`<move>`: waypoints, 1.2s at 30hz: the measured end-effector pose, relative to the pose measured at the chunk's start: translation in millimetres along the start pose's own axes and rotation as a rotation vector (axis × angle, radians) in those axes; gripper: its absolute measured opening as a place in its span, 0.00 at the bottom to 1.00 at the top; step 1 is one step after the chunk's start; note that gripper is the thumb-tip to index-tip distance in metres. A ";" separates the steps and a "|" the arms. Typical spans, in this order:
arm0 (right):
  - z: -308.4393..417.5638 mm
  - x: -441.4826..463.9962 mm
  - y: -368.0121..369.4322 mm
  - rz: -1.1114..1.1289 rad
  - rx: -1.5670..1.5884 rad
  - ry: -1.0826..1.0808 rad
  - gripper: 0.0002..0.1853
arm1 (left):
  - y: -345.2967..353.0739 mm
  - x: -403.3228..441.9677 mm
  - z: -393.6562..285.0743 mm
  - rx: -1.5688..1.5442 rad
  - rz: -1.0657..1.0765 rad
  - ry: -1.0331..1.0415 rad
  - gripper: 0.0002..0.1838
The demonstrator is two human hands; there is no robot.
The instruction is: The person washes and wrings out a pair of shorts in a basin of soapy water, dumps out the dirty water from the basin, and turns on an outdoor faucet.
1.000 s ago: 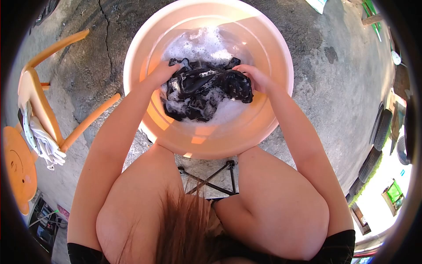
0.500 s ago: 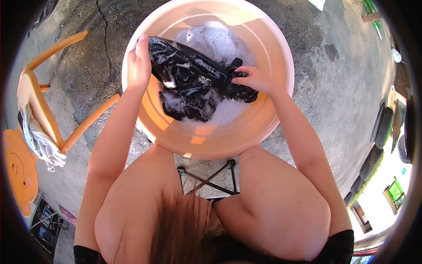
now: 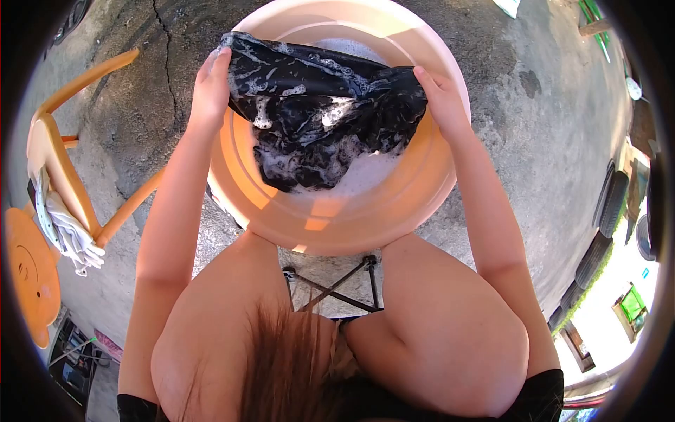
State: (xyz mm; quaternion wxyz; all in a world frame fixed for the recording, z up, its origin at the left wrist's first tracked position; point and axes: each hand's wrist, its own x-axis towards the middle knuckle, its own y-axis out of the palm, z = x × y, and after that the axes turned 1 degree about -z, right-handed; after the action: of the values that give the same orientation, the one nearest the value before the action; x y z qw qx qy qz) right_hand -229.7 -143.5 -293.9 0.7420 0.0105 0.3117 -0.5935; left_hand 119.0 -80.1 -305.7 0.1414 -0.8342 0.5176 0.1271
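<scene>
A wet black garment (image 3: 316, 91), streaked with suds, is stretched between my hands over the peach-coloured basin (image 3: 330, 238). My left hand (image 3: 212, 88) grips its upper left edge near the basin's rim, fingers partly behind the cloth. On the other side my right hand (image 3: 443, 102) is closed on its right end, thumb on top. The lower part of the garment hangs in a bunch into the foamy water (image 3: 373, 172). Exactly which garment it is cannot be made out.
The basin stands between my knees on a grey concrete floor (image 3: 534, 141). To the left is an orange chair (image 3: 67, 169) with pale cloth gloves (image 3: 70, 235) on it. Crossed black metal legs (image 3: 330, 290) show below the basin. Black planters (image 3: 598, 246) line the right.
My right hand has moved up and right and now pulls the garment's right end outward. My left hand has risen slightly left, so the cloth is lifted and spread wider.
</scene>
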 end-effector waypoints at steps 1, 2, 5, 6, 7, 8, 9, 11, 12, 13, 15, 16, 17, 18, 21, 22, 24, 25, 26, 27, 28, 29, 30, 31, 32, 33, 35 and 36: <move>1.3 2.2 0.9 -0.014 -0.192 0.003 0.17 | 5.5 -1.8 -0.2 0.163 0.037 0.127 0.28; 3.6 4.4 2.0 -0.029 -0.384 0.007 0.17 | 10.4 -3.6 0.7 0.325 0.074 0.253 0.27; -15.7 9.7 18.1 -0.124 -0.613 -0.453 0.20 | 25.9 -11.4 8.8 0.820 0.134 0.436 0.30; -26.5 10.6 25.3 -0.164 -0.624 -0.686 0.23 | 31.6 -14.6 18.3 1.001 0.105 0.636 0.31; -29.5 9.7 30.5 -0.127 -0.748 -0.740 0.24 | 37.7 -19.6 24.3 1.179 0.072 0.839 0.31; -32.5 8.7 34.9 -0.088 -0.871 -0.794 0.26 | 41.6 -24.3 28.9 1.209 0.154 0.852 0.32; -36.5 7.5 38.8 -0.049 -0.994 -0.846 0.28 | 42.9 -24.1 36.0 1.218 0.282 0.847 0.31; -53.8 7.4 44.7 0.030 -1.054 -0.731 0.30 | 42.6 -24.3 61.9 1.358 0.326 0.822 0.30; -63.7 9.9 45.7 0.038 -1.072 -0.691 0.31 | 40.2 -24.1 71.5 1.405 0.365 0.780 0.30; -72.9 12.7 45.9 0.046 -1.090 -0.651 0.31 | 36.8 -23.9 78.8 1.452 0.404 0.737 0.29; -79.9 15.7 44.8 0.117 -1.091 -0.578 0.31 | 33.9 -24.7 91.0 1.506 0.460 0.661 0.29; -79.0 13.3 46.1 0.152 -1.107 -0.507 0.31 | 33.1 -25.8 95.6 1.516 0.475 0.628 0.29; -78.0 10.6 47.4 0.188 -1.121 -0.436 0.32 | 32.5 -27.1 100.0 1.525 0.491 0.595 0.29; -77.8 8.2 48.6 0.203 -1.121 -0.410 0.32 | 33.6 -29.6 99.9 1.502 0.505 0.571 0.30; -80.4 1.5 50.6 0.202 -1.117 -0.381 0.31 | 33.3 -36.6 97.9 1.502 0.540 0.475 0.28; -83.3 -0.3 51.5 0.176 -1.112 -0.403 0.31 | 33.2 -38.1 97.6 1.459 0.503 0.528 0.27; -86.9 -0.6 50.8 0.121 -1.043 -0.431 0.28 | 32.7 -37.1 90.4 1.333 0.504 0.397 0.25; -87.5 0.5 49.1 0.092 -0.979 -0.436 0.27 | 32.5 -37.0 87.1 1.270 0.504 0.333 0.25; -88.4 1.3 47.9 0.064 -0.915 -0.440 0.25 | 29.2 -30.9 94.5 1.076 0.507 0.214 0.23; -89.8 2.3 47.3 0.046 -0.826 -0.386 0.23 | 22.9 -19.0 108.7 0.881 0.505 0.097 0.22; -90.8 3.5 47.2 0.027 -0.737 -0.332 0.21 | 20.7 -13.5 111.9 0.683 0.498 -0.016 0.20; -91.9 4.3 47.0 0.009 -0.649 -0.280 0.20 | 19.6 -11.3 116.1 0.656 0.453 -0.065 0.20; -89.4 3.1 47.1 -0.049 -0.566 -0.271 0.19 | 20.0 -10.5 113.8 0.627 0.406 -0.114 0.19; -86.8 1.6 47.1 -0.106 -0.482 -0.263 0.17 | 20.4 -9.9 111.7 0.598 0.360 -0.163 0.19; -84.4 -0.1 46.7 -0.163 -0.398 -0.253 0.17 | 21.5 -10.7 110.3 0.490 0.292 -0.176 0.17; -76.0 -3.6 44.4 -0.204 -0.351 -0.268 0.16 | 23.3 -12.6 109.5 0.382 0.225 -0.188 0.16; -55.1 -10.7 37.5 -0.285 -0.256 -0.293 0.16 | 23.9 -16.6 101.8 0.217 0.173 -0.212 0.14; -52.7 -10.3 36.3 -0.302 -0.130 -0.195 0.16 | 22.6 -18.8 86.5 0.161 0.189 -0.225 0.13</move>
State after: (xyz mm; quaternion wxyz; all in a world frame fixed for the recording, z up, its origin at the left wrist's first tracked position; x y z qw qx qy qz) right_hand -222.3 -103.5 -344.3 0.6704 -0.1418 0.2741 -0.6748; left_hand 84.9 -42.4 -381.6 0.2524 -0.7482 0.5832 0.1907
